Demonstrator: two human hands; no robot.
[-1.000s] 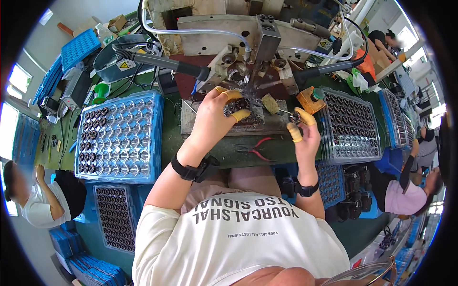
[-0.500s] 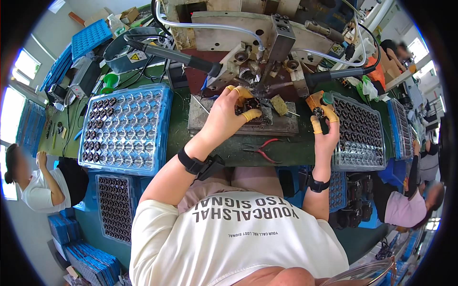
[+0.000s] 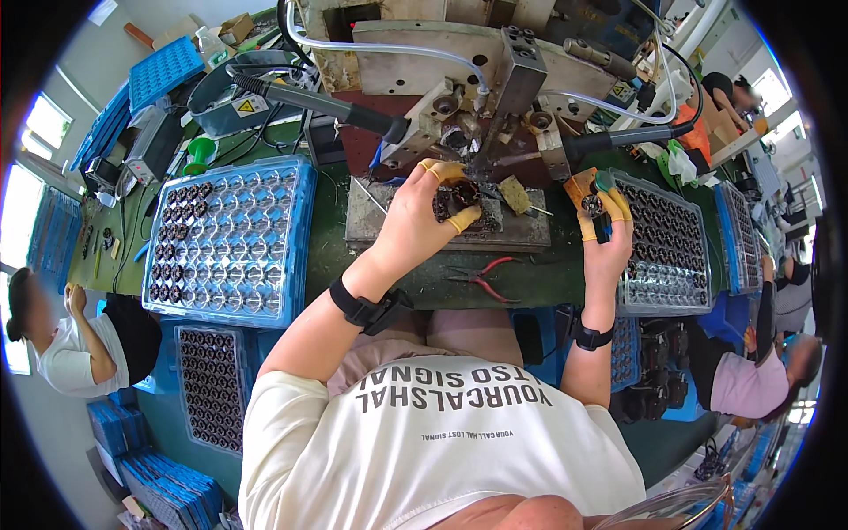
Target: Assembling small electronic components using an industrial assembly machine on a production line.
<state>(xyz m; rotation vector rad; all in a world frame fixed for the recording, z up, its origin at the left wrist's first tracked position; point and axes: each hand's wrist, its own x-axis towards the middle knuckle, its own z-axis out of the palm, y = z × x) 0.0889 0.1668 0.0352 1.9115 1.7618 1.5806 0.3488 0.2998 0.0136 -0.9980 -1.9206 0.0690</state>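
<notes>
Head view: a dark round part (image 3: 463,193) is grasped by the left hand (image 3: 417,214) over a metal block (image 3: 523,231); a second part (image 3: 593,206) is pinched by the right hand (image 3: 608,243). Between them, slightly lower, red-handled pliers (image 3: 478,278) are seen on the surface (image 3: 561,283). Should the fingertip pinch loosen, the second part could be dropped.

you hold a dark round part (image 3: 465,192) in your left hand (image 3: 420,212), partly hidden by your grip, over the flat metal block (image 3: 375,231); whether it touches is unclear. in your right hand (image 3: 609,243), well apart, is a mottled round part (image 3: 592,206), dark with lighter patches.
</notes>
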